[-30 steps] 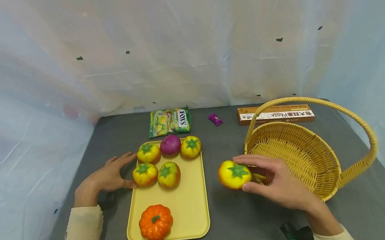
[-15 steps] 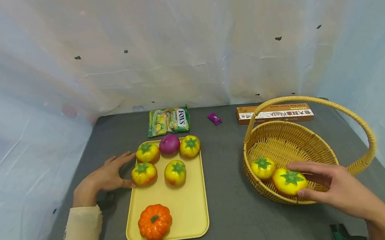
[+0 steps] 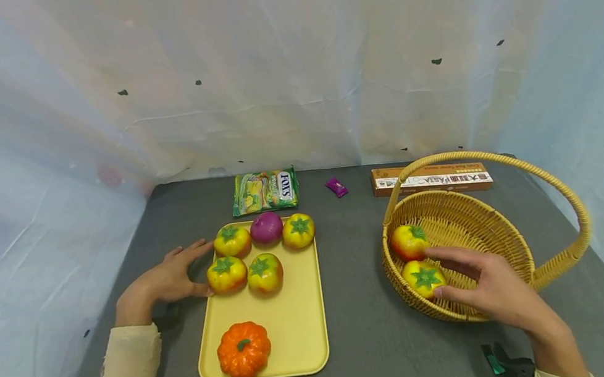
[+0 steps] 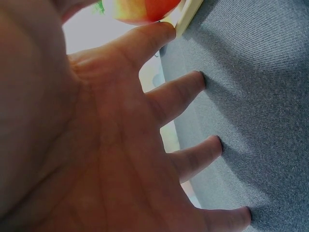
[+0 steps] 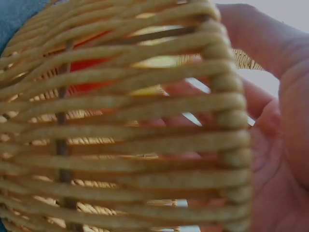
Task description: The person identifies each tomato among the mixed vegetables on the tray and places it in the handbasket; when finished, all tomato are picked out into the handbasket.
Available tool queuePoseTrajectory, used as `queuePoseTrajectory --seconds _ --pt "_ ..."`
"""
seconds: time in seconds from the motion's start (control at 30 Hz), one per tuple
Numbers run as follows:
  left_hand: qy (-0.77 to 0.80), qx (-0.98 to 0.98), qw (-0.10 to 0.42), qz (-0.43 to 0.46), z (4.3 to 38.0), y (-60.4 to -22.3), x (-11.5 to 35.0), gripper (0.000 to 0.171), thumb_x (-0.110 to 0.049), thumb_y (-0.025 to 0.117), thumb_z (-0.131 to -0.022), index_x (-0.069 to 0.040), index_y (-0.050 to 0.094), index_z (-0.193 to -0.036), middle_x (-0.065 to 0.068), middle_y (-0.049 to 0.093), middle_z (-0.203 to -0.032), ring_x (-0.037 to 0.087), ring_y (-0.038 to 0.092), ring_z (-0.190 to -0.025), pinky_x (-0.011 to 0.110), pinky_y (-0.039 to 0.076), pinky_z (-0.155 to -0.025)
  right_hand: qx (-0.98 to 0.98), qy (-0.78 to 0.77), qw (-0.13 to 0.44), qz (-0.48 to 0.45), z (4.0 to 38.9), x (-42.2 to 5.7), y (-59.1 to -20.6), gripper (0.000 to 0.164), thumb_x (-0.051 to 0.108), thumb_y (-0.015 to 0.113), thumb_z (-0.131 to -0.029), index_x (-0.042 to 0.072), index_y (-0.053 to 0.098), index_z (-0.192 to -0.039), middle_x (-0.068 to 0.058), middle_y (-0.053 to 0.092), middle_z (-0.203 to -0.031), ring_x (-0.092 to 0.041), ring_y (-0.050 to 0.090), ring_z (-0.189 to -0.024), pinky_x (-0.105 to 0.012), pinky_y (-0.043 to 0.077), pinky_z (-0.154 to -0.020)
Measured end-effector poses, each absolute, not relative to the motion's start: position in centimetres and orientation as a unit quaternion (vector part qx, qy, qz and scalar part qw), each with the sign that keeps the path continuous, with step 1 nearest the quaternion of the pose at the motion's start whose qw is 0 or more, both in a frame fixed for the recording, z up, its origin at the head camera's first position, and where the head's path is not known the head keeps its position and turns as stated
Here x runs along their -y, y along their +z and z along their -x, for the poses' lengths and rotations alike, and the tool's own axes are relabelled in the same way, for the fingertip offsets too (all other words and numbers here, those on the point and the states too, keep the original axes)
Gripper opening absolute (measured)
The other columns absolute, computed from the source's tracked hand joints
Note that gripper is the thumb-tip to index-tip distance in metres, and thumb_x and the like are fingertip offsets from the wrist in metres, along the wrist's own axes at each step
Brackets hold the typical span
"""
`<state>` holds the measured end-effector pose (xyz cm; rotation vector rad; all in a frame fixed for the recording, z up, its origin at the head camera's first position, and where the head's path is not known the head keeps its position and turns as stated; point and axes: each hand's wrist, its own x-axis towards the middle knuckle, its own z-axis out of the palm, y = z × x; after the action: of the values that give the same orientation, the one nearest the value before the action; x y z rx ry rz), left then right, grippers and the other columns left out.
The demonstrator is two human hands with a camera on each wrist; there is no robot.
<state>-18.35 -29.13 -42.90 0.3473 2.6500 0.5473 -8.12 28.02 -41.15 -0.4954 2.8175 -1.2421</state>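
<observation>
In the head view, my left hand [image 3: 169, 278] lies at the left edge of the yellow tray [image 3: 297, 344], fingers spread and holding nothing. Its fingertips meet the table in the left wrist view, close to the tray rim. My right hand [image 3: 492, 288] reaches into the wicker basket [image 3: 488, 254]; thumb and fingers pinch a yellow-red tomato [image 3: 422, 279] by the basket's left wall. Just behind it is another tomato [image 3: 409, 242]. Basket weave covers most of the right fingers in the right wrist view. The tray carries several tomatoes [image 3: 265, 273], a purple onion [image 3: 267, 228] and an orange pumpkin [image 3: 244, 350].
A green snack packet [image 3: 265, 191] lies behind the tray, with a small purple-wrapped candy [image 3: 337, 187] to its right. A brown pasta box [image 3: 432, 178] sits behind the basket. The basket's tall handle [image 3: 500, 156] arches over its opening. Pale sheeting surrounds the table.
My right hand has carried its tomato from beside the basket into it, then left along the wall. The other basket tomato has shifted back and tilted. The left hand stays put.
</observation>
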Motion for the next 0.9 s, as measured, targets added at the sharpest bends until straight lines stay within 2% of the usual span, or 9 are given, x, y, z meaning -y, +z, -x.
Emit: queuePoseTrajectory --seconds 0.17,0.47,0.6,0.7,0.9 --pt "0.2 -0.95 0.2 -0.134 18.3 -42.9 29.2 0.103 -0.046 0.086 -0.075 -0.018 0.033 -0.159 0.02 0.02 -0.166 0.06 0.01 -0.145 0.083 0.018 -0.103 -0.909 -0.393 0.012 0.139 7.9 -28.3 -41.1 0.056 0.028 0.081 -0.086 0.018 0.062 -0.138 -0.001 0.065 -0.136 -0.012 0.065 -0.12 -0.008 0.045 -0.095" --pt "0.2 -0.95 0.197 -0.134 18.4 -43.1 29.3 0.102 -0.045 0.086 -0.075 -0.018 0.033 -0.159 0.019 0.02 -0.166 0.06 0.01 -0.145 0.083 0.019 -0.103 -0.866 -0.469 -0.005 0.171 8.3 -27.6 -40.2 0.058 0.013 0.079 -0.088 0.017 0.059 -0.142 -0.006 0.064 -0.138 -0.006 0.061 -0.124 -0.015 0.048 -0.099" --pt "0.201 -0.95 0.198 -0.131 18.4 -43.1 29.2 0.103 -0.045 0.086 -0.075 -0.018 0.033 -0.159 0.019 0.02 -0.166 0.059 0.01 -0.145 0.083 0.019 -0.103 -0.829 -0.515 -0.006 0.216 8.9 -25.7 -39.5 0.061 0.002 0.078 -0.086 0.016 0.059 -0.141 -0.009 0.063 -0.138 -0.016 0.061 -0.127 -0.019 0.048 -0.102" --pt "0.201 -0.951 0.197 -0.131 18.4 -43.1 29.2 0.103 -0.046 0.086 -0.075 -0.018 0.033 -0.159 0.019 0.02 -0.166 0.059 0.01 -0.145 0.082 0.02 -0.103 -0.805 -0.54 0.0 0.246 9.5 -23.6 -39.0 0.062 0.0 0.078 -0.084 0.015 0.059 -0.141 -0.008 0.063 -0.139 -0.021 0.061 -0.127 -0.021 0.048 -0.103" --pt "0.2 -0.95 0.198 -0.133 18.4 -43.0 29.2 0.103 -0.046 0.086 -0.075 -0.018 0.032 -0.159 0.02 0.02 -0.166 0.059 0.01 -0.145 0.082 0.019 -0.103 -0.773 -0.564 0.044 0.287 11.1 -18.7 -39.2 0.062 0.008 0.082 -0.083 0.018 0.06 -0.14 -0.001 0.062 -0.141 -0.02 0.059 -0.13 -0.029 0.047 -0.107"
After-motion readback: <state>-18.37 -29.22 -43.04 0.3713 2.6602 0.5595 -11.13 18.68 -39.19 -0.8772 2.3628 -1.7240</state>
